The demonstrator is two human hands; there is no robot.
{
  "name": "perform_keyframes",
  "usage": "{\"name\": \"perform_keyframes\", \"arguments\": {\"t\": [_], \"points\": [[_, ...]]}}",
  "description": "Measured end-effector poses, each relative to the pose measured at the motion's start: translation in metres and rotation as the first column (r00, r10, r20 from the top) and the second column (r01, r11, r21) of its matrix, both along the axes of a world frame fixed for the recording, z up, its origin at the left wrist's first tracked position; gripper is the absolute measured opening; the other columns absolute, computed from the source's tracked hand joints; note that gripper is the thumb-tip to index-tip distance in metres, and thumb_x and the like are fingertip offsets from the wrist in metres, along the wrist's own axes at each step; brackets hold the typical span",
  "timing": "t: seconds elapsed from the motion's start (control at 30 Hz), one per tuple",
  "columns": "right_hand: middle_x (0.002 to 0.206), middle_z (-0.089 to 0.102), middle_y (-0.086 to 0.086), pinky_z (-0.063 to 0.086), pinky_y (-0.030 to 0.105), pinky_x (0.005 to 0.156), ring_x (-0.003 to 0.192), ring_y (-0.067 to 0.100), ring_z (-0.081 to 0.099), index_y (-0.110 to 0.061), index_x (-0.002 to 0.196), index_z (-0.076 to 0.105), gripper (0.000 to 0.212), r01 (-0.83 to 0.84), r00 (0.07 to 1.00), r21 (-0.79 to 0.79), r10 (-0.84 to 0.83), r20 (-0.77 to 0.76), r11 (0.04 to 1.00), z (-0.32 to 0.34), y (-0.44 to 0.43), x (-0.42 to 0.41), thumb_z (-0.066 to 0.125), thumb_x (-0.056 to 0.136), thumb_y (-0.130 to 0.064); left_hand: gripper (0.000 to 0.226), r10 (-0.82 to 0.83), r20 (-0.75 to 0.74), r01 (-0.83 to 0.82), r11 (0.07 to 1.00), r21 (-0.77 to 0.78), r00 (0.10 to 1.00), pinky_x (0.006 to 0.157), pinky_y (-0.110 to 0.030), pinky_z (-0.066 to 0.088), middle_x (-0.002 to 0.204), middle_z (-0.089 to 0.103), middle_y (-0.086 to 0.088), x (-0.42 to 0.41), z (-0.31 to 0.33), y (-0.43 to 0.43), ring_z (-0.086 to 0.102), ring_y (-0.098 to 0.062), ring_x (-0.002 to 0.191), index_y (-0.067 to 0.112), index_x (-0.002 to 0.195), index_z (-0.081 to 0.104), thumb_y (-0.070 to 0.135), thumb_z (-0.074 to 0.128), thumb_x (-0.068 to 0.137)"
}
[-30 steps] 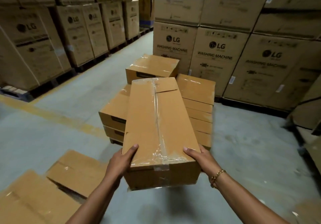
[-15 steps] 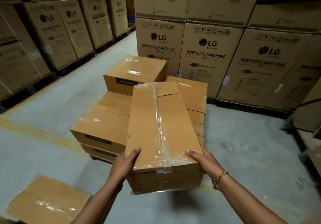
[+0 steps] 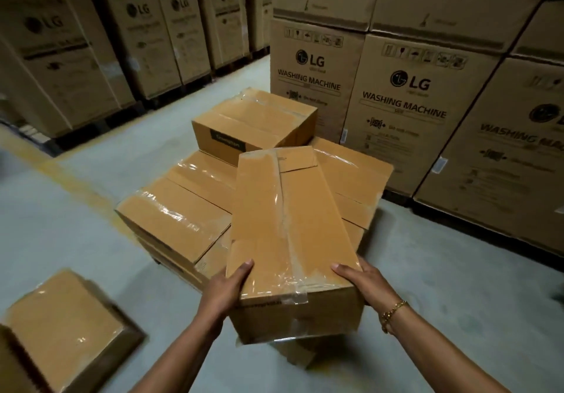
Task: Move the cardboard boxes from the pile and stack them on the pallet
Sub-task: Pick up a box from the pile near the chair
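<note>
I carry a long taped cardboard box [image 3: 287, 228] lengthwise in front of me. My left hand [image 3: 227, 286] grips its near left corner, thumb on top. My right hand [image 3: 363, 283], with a gold bracelet at the wrist, grips its near right corner. The box hangs over the near edge of the stack of boxes [image 3: 174, 212] on the floor ahead. One box [image 3: 256, 121] lies on top of that stack at the back. The pallet under the stack is almost wholly hidden.
Tall LG washing machine cartons [image 3: 399, 100] wall off the back and right. More cartons [image 3: 55, 63] line the left. A loose box from the pile [image 3: 64, 328] lies on the floor at my lower left. Grey concrete floor [image 3: 442, 270] stretches to the right.
I have stepped closer to the stack, and the carried box now reaches over its near edge. The pile boxes at lower left have slid out of view except one.
</note>
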State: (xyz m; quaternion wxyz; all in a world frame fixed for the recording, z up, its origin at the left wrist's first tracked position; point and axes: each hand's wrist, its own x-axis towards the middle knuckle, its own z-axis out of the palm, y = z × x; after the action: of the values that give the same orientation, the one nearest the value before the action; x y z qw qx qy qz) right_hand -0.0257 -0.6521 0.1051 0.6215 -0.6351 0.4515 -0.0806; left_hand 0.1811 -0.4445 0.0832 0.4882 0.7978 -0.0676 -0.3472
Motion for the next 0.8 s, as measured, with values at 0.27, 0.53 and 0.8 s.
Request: {"name": "perform_keyframes", "arguments": {"t": [0.27,0.53,0.8], "points": [[0.106,0.070,-0.011,0.052,0.049,0.100,0.102,0.016,0.065,-0.035,0.126,0.060,0.060,-0.269,0.962,0.018,0.269,-0.051,0.963,0.002,-0.096,0.024,0.078,0.073,-0.057,0.063,0.254,-0.070,-0.250,0.966,0.063,0.965,0.091,-0.048,0.057,0.107,0.074,0.001,-0.034,-0.008,-0.047,0.068,-0.025,0.099,0.023,0.121,0.068,0.074,0.062,0.082],[0.130,0.060,-0.002,0.049,0.044,0.101,0.114,0.023,0.060,-0.026,0.155,0.033,0.110,-0.432,0.895,0.084,0.438,-0.082,0.898,-0.029,-0.153,0.101,0.081,0.065,-0.067,0.058,0.432,-0.080,-0.425,0.900,0.097,0.898,0.089,-0.041,0.055,0.107,0.072,0.006,-0.015,-0.026,-0.079,0.067,-0.019,0.097,0.025,0.122,0.067,0.070,0.060,0.086],[0.152,0.044,0.008,0.046,0.050,0.108,0.129,0.030,0.052,-0.023,0.158,0.025,0.130,-0.515,0.847,0.103,0.524,-0.090,0.851,-0.034,-0.209,0.164,0.085,0.053,-0.070,0.083,0.503,-0.092,-0.492,0.863,0.116,0.860,0.097,-0.048,0.055,0.118,0.071,0.001,0.016,-0.026,-0.125,0.066,-0.024,0.106,0.024,0.126,0.066,0.086,0.060,0.070]]}}
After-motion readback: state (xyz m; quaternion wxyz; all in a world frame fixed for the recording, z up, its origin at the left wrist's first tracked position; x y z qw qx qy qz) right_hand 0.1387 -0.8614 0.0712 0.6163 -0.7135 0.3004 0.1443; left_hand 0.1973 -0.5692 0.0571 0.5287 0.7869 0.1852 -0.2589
